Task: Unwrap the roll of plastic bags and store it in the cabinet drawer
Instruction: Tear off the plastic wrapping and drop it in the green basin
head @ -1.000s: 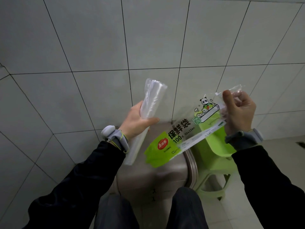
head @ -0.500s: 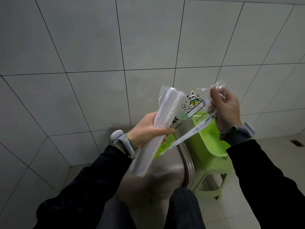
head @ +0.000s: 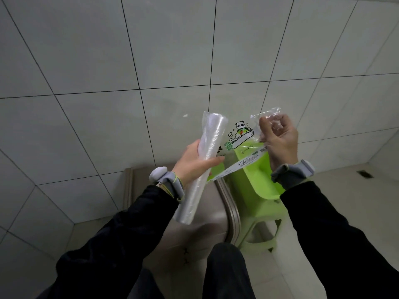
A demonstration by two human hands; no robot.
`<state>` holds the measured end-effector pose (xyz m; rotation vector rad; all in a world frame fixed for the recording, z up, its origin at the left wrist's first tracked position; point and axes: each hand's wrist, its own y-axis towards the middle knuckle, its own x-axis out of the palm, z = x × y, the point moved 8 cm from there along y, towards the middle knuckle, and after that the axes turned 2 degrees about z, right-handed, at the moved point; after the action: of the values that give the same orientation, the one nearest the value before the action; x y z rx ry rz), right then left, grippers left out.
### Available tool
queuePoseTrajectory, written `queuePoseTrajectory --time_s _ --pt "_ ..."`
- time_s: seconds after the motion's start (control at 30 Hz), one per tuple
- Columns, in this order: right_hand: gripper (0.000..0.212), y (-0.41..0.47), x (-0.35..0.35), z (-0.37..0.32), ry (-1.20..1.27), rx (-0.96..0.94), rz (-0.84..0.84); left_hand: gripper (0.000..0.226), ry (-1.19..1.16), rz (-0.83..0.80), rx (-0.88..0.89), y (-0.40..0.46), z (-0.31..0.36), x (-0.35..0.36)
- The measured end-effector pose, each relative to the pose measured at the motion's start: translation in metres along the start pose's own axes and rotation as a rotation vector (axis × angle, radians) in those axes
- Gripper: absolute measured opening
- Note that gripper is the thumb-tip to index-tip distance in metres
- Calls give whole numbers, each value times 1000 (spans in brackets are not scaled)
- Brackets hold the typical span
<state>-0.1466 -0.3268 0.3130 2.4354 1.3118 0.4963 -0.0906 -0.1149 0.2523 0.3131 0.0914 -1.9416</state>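
Note:
My left hand (head: 192, 162) grips a long roll of clear plastic bags (head: 201, 169), held tilted with its top end up and to the right. The roll is bare, out of its wrapper. My right hand (head: 278, 141) is curled into a fist around the top of the empty wrapper (head: 241, 139), a clear sleeve printed with a panda drawing, green patches and a white label strip. The wrapper's lower part hangs behind the roll and my left thumb, partly hidden. No cabinet drawer is in view.
A grey-brown metal bin or case (head: 200, 223) stands on the floor below my hands. A lime-green plastic stool (head: 257, 203) is right of it. Grey tiled walls (head: 151, 61) rise in front and left. My knee (head: 224, 266) shows at the bottom.
My two hands have come closer together. The roll moved right in front of the wrapper, and my right hand gathered the wrapper's top tighter into its fist.

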Motion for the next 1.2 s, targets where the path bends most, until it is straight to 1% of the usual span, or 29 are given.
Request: queuePoseTrajectory --time_s 0.1,0.17,0.27,0.37,0.43,0.57,0.67,0.83,0.9,1.03,1.1,1.2 --pt "14 7 -10 5 -20 -1 25 46 13 -18 -4 14 -4 18" --pt "15 9 -16 7 -30 -7 41 53 53 -2 -10 19 -8 23" --pt "18 22 -40 14 -74 -51 114 64 124 32 -29 36 -17 43" --pt "20 32 -58 18 -100 -94 179 67 216 85 -42 51 -26 57" --pt "20 41 -74 22 -125 -117 224 69 276 76 -42 63 -29 74" --pt "20 51 -103 30 -183 -165 320 65 357 69 -17 83 -32 111" --pt "19 51 -118 42 -230 -184 383 67 390 62 -40 94 -37 136" --pt "12 47 -138 63 -281 -236 436 71 354 13 -88 104 -52 166" --pt "11 46 -145 73 -300 -229 449 72 352 -5 -131 105 -63 173" --pt "11 44 -156 92 -342 -203 475 63 381 2 -203 105 -81 177" --pt "14 43 -157 96 -342 -206 490 60 380 9 -222 106 -89 176" --pt "15 42 -153 107 -334 -184 466 60 393 13 -232 107 -97 175"
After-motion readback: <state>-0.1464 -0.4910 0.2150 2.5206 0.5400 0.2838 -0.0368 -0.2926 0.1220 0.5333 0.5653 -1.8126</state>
